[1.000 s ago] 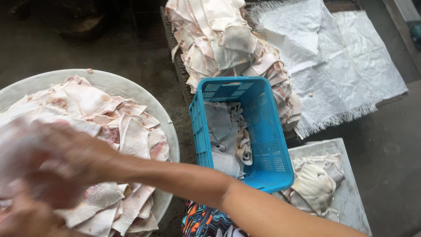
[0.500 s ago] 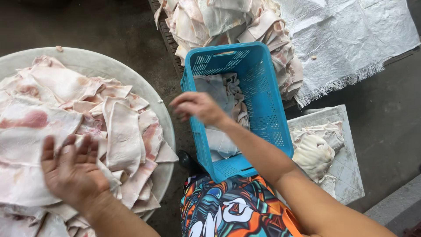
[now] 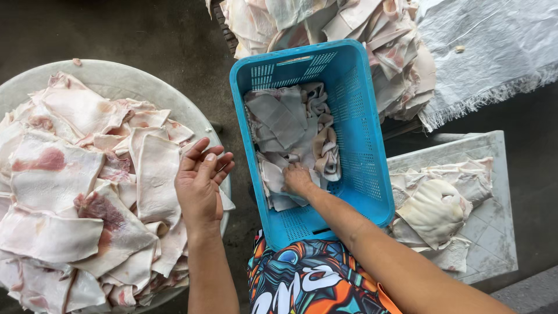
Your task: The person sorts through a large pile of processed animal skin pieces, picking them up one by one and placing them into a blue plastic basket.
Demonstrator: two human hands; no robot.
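The crate (image 3: 360, 145) is showing bright blue, its walls patterned with small mesh holes. The skins (image 3: 81, 192) in the basin (image 3: 116, 78) are looking pale pink and cream — some blotched red. The basin is showing off-white. The shorts (image 3: 308, 285) are flashing orange, teal, black and white — a busy graffiti print. The sack (image 3: 494, 52) is looking white, fraying at its edge.

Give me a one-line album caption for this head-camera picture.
Right hand presses pale skin pieces into a blue basket; left hand rests open on a heaped round tray.
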